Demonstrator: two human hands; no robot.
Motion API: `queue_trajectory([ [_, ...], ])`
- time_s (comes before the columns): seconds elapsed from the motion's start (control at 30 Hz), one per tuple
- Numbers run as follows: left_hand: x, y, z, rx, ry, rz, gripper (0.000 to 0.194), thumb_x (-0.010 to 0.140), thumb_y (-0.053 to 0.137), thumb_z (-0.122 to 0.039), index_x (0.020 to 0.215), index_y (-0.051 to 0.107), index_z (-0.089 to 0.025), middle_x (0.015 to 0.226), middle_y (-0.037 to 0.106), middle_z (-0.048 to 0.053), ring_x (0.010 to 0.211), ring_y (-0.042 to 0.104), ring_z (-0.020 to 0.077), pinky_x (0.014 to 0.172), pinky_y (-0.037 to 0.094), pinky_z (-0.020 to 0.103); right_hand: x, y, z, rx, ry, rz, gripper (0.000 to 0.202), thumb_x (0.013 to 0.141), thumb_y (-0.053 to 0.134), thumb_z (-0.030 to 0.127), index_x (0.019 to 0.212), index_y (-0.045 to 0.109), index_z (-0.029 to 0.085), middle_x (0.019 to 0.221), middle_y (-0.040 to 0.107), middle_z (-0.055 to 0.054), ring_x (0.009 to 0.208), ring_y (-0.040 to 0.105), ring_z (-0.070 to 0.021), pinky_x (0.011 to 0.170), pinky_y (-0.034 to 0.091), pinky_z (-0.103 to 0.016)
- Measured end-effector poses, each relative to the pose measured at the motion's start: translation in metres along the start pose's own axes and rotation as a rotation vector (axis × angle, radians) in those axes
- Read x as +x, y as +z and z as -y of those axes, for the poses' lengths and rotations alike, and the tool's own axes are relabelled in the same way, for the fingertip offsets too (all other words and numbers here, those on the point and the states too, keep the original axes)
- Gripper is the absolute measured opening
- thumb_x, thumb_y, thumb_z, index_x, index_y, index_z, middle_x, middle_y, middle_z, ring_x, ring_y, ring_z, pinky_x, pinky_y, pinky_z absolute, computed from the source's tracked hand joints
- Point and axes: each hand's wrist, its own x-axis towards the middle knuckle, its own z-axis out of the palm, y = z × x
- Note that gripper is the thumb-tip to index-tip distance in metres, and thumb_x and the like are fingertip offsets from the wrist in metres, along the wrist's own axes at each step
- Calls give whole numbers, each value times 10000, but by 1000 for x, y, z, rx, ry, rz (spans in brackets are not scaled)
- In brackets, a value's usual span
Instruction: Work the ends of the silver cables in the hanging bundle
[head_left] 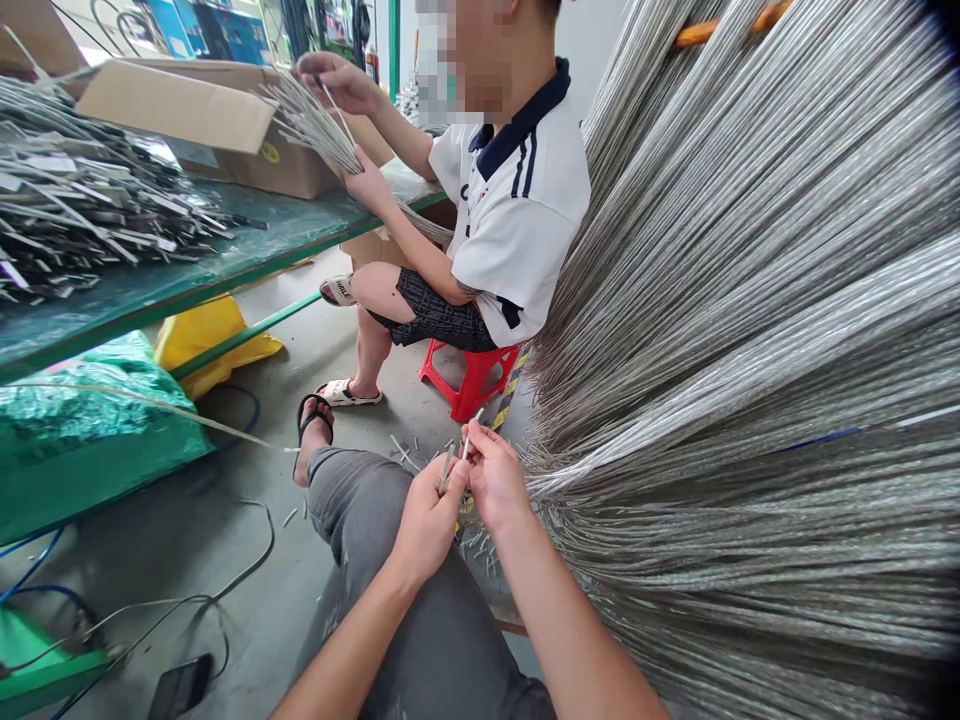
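Just above my knees, my left hand (429, 515) is closed round a small metal tool (445, 468), perhaps tweezers or snips; its exact kind is too small to tell. Beside it, touching or nearly so, my right hand (495, 480) pinches a short pale silvery piece (471, 436) that points up between thumb and fingers. Close to the right hand, the ends of a large hanging mass of braided silver strands (720, 370) fan out. Short cut pieces (405, 453) lie scattered on the floor below.
A seated person (525, 200) on a red stool (469, 378) holds a wire bundle (315, 125) ahead. At left a green bench (300, 225) bears a cardboard box (225, 125) and a strip pile (82, 200). Cables (247, 570) and a dark phone-like object (180, 688) lie on the floor.
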Motion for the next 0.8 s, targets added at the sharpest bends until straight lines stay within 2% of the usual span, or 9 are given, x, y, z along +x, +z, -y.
queue_trajectory([
  [0.43,0,-1,0,2,-9,-16,379,922,466,-461,638,416,-214,592,371,-50,562,324,133,535,275,253,15,4,-1,-1,-24,-15,289,518,865,338,640,661,173,641,630,9,522,442,-84,537,404,-242],
  [0.57,-2,0,1,-16,-23,-9,386,925,465,-470,641,411,-215,592,365,-51,560,320,130,530,271,250,11,4,2,-3,-15,13,310,523,873,361,658,668,171,648,622,16,526,447,-79,547,415,-237],
  [0.67,-8,0,2,-37,-44,13,375,933,459,-470,662,434,-212,577,359,-57,536,314,124,516,269,247,0,0,8,-29,18,78,340,557,870,390,754,701,170,701,641,11,571,499,-87,581,436,-236],
  [0.8,-13,-1,3,-55,-64,27,368,937,455,-475,685,456,-207,570,365,-59,520,323,119,505,268,246,-16,-4,16,-51,39,137,448,579,874,353,956,702,183,790,667,9,626,549,-94,617,439,-233],
])
